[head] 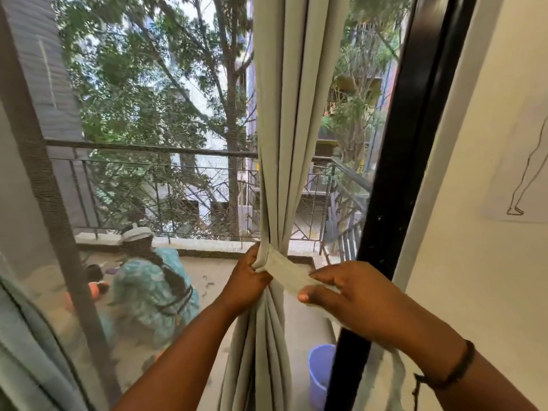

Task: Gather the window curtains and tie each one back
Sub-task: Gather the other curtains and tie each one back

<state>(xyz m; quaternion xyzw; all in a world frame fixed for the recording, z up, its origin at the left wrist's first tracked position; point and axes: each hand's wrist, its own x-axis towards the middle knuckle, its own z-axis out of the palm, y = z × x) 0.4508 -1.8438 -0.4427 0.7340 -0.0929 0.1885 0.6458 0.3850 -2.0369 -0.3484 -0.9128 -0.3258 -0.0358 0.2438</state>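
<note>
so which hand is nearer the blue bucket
Right. The right hand is above the bucket, pinching the tie-back; the left hand grips the curtain further left.

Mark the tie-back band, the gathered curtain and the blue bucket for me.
tie-back band (286,269): head view, on the flat stretch between the hands.
gathered curtain (292,114): head view, on the folds above the band.
blue bucket (318,373): head view, on its outer wall.

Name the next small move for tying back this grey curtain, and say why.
Probably draw the tie-back band on round the curtain with the right hand. The left hand grips the gathered folds, and the band crosses only the front of the bundle, its free end pinched in the right hand's fingers, so nothing looks fastened yet.
</note>
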